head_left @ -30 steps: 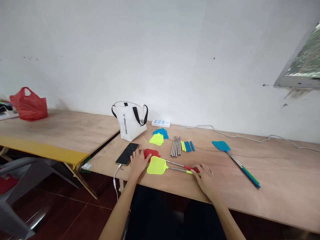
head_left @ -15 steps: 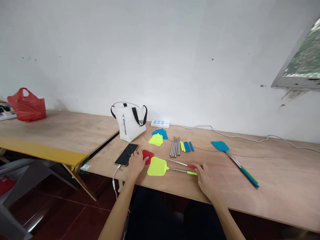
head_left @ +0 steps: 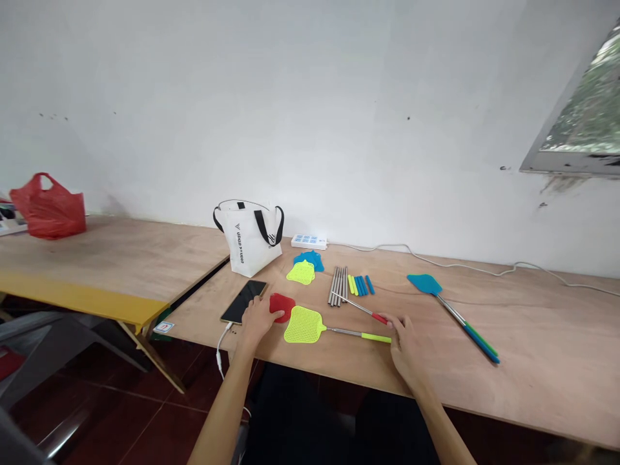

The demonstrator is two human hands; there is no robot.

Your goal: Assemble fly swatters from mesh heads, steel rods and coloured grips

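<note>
1. A red head (head_left: 281, 309) sits near the front edge of the bench (head_left: 547, 336), its left side pinched in the grip of the left hand (head_left: 258, 318).
2. The right hand (head_left: 402, 339) pinches the red handle of a thin metal rod (head_left: 360, 306). The rod points left, clear of the red head; its tip overlaps a row of bare rods (head_left: 338, 287), though contact cannot be judged.
3. A yellow swatter (head_left: 310, 325) lies flat in front, between the hands, its handle ending right beside the right hand.
4. Beyond the held rod, yellow sleeves (head_left: 353, 285) and blue sleeves (head_left: 361, 286) line up just right of the bare rods.
5. Farther back, yellow heads (head_left: 300, 272) partly cover blue heads (head_left: 314, 259).
6. A phone (head_left: 243, 301), plugged into a white lead, lies beside the left hand; behind it stands a white bag (head_left: 252, 245) with black straps.
7. A power strip (head_left: 309, 241) rests by the wall, its cable trailing right.
8. At right, a blue head (head_left: 425, 284) tops two rods with green and blue handles.
9. At far left, a red bag (head_left: 52, 210) occupies a second, yellow-edged bench (head_left: 135, 248).
</note>
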